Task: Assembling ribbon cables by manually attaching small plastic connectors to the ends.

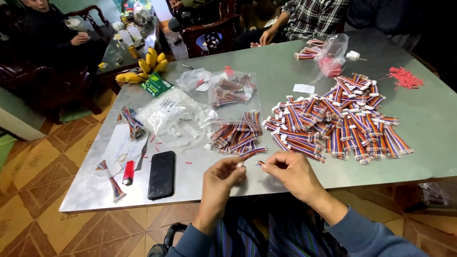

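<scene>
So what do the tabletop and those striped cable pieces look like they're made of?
The tabletop looks like brushed metal sheet, grey with a dull sheen. The striped cable pieces seem to be plastic-coated ribbon wire in rainbow bands, many ending in small white plugs, probably plastic. Both hands pinch one such piece.

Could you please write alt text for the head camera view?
Over a grey table, a person's left hand pinches a small white connector beside the right hand holding a ribbon cable end. Piles of rainbow ribbon cables lie beyond; a black phone lies left.
</scene>
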